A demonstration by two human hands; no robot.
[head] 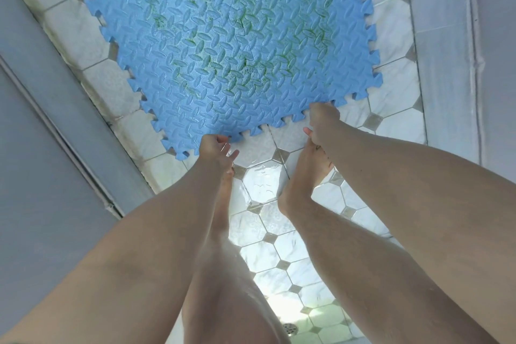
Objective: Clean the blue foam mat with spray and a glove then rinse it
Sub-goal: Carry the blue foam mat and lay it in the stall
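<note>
Blue foam mat (229,45), seen from above through the head camera. The mat is a pale blue sheet with a raised pattern of small ovals set crosswise. Its border is cut into interlocking puzzle teeth, visible along the left, right and near sides. Green streaks and specks lie in the grooves across its middle and upper part, while the band nearest the person looks cleaner. The surface is speckled with fine droplets. The mat covers the far stretch of the tiled floor (262,184), set at a slant to the tile rows, and its far end runs out of the top of the view. Both bare hands meet the near toothed edge. The left hand (215,145) is close to the near left corner, thumb and forefinger pinching the foam and the other fingers loosely parted below. The right hand (321,123) is farther along the same edge, fingers curled round the foam with the thumb sticking out to the side; its fingertips are hidden behind the back of the hand. Both forearms reach forward from the bottom corners of the view. Under them stand two bare feet (303,176) on wet, shining white octagonal tiles with small grey squares between. A round floor drain (290,328) sits near the bottom edge. A grey panel (55,148) borders the floor on the left, a white wall (446,64) on the right.
</note>
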